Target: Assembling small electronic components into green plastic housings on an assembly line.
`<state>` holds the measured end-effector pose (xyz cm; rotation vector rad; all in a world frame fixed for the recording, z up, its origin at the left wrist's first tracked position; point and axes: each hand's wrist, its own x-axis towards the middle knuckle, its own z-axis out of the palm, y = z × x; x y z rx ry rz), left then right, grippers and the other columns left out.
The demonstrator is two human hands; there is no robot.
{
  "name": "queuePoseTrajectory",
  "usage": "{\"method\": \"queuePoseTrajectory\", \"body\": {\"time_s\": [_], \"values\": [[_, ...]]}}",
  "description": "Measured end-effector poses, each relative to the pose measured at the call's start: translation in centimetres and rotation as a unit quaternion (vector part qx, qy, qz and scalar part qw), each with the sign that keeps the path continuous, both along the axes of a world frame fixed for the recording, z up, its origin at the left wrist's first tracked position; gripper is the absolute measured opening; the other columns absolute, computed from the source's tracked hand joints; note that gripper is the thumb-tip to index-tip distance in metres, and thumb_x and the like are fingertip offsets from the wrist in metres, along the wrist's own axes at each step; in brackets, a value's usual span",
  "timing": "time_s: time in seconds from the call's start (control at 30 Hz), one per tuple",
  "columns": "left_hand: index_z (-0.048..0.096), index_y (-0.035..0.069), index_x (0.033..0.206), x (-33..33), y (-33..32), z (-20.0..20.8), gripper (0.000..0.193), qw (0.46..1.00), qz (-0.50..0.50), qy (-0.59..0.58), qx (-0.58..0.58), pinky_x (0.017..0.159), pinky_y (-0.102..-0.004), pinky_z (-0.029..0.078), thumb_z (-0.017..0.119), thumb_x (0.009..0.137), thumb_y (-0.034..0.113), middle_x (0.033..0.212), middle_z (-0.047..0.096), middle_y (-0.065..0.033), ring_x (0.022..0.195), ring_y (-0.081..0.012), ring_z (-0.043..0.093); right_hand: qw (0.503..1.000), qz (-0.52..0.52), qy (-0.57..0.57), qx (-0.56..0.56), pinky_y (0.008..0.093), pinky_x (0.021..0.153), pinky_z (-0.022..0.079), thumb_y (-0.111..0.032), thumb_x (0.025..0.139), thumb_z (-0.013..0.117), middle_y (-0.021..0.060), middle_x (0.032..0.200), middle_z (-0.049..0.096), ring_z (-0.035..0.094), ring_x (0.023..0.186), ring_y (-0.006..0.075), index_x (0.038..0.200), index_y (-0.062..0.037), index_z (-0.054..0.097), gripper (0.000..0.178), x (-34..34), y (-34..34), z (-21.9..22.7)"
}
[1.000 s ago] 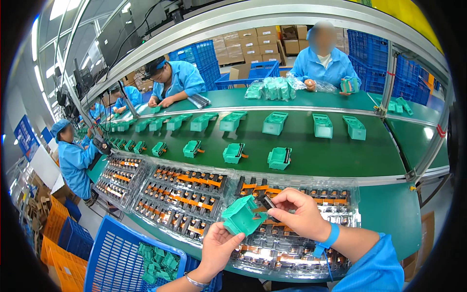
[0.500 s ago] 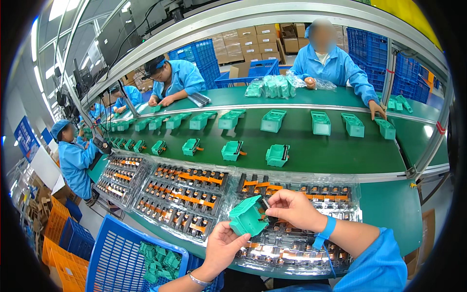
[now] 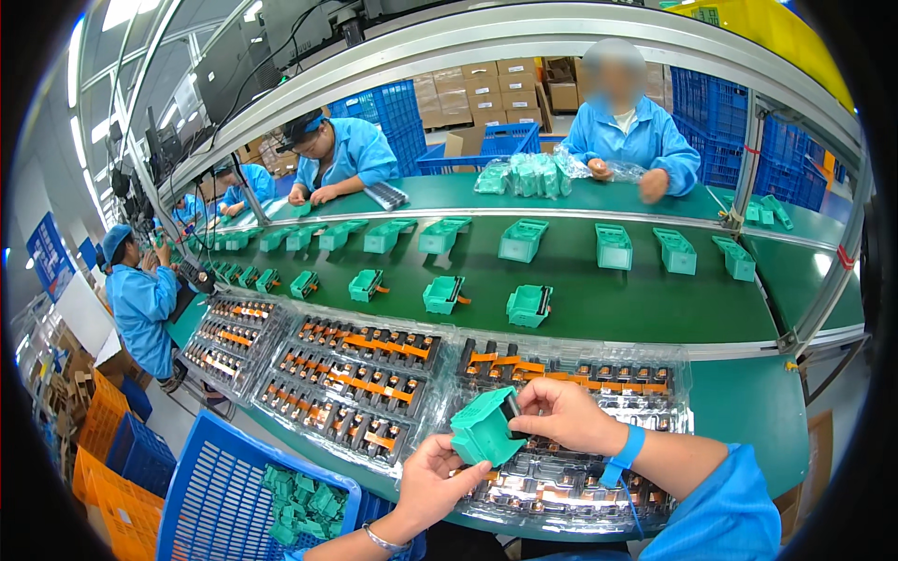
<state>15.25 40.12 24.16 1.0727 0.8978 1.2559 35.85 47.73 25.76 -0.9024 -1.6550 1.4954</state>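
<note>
My left hand [image 3: 432, 481] grips a green plastic housing [image 3: 480, 432] from below, thumb on its near side. The housing is tilted over the clear plastic tray in front of me. At its right edge, my right hand [image 3: 567, 417] pinches a small black part [image 3: 512, 411] against the housing. Whether that part is seated inside cannot be made out. Beneath both hands, the tray holds rows of black parts with orange ribbons [image 3: 622, 381]. A blue band circles my right wrist.
Two more filled trays [image 3: 341, 379] lie to the left. Beyond, green housings [image 3: 530, 304] stand in two rows on the green conveyor [image 3: 599, 304]. A blue basket [image 3: 210, 439] with green pieces [image 3: 304, 505] sits lower left. Several co-workers in blue work opposite and at left.
Both hands and the housing have shifted slightly right, and the housing has turned a little. Across the conveyor, the co-worker's hand has drawn back from the far-right housing.
</note>
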Motion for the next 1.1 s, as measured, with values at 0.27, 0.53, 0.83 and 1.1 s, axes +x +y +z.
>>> {"method": "queuePoseTrajectory", "body": {"time_s": [0.27,0.53,0.83,1.1], "values": [[0.045,-0.003,0.101,0.0,0.4,0.2,0.030,1.000,-0.005,-0.001,0.001,0.089,-0.0308,0.049,0.065,0.079,-0.006,0.105,0.057,-0.0131,0.100,-0.0190,0.058,1.000,-0.006,0.022,-0.006,0.0211,0.067,0.047,-0.007,0.079,0.069,0.0004,0.083,0.058,0.055,0.075,0.0060,0.089,-0.0018,0.055,0.018,-0.1,-0.1,0.2],[0.044,-0.001,0.100,0.2,0.2,-0.3,0.031,1.000,0.011,0.009,0.025,0.086,-0.0343,0.051,0.062,0.077,-0.011,0.107,0.055,-0.0150,0.099,-0.0208,0.059,1.000,-0.015,0.009,-0.007,0.0216,0.066,0.048,-0.009,0.080,0.068,0.0010,0.083,0.059,0.055,0.075,0.0060,0.093,-0.0011,0.057,0.019,-0.2,-0.2,0.3],[0.038,-0.001,0.120,0.3,0.2,0.1,0.041,0.997,-0.023,-0.026,0.067,0.094,-0.0334,0.045,0.058,0.084,-0.004,0.117,0.051,-0.0146,0.109,-0.0197,0.052,0.991,-0.020,0.094,-0.088,0.0230,0.071,0.049,-0.004,0.082,0.064,0.0038,0.089,0.062,0.059,0.080,0.0092,0.098,-0.0019,0.056,0.018,0.2,0.5,0.2],[0.042,-0.001,0.111,-0.4,0.3,-0.6,0.027,0.994,-0.022,-0.008,0.105,0.090,-0.0375,0.048,0.053,0.087,-0.003,0.110,0.055,-0.0184,0.105,-0.0235,0.056,0.901,0.091,0.315,-0.285,0.0373,0.081,0.050,-0.017,0.084,0.063,0.0085,0.101,0.062,0.060,0.093,0.0215,0.105,-0.0062,0.056,0.025,1.1,2.0,-0.1]]}}
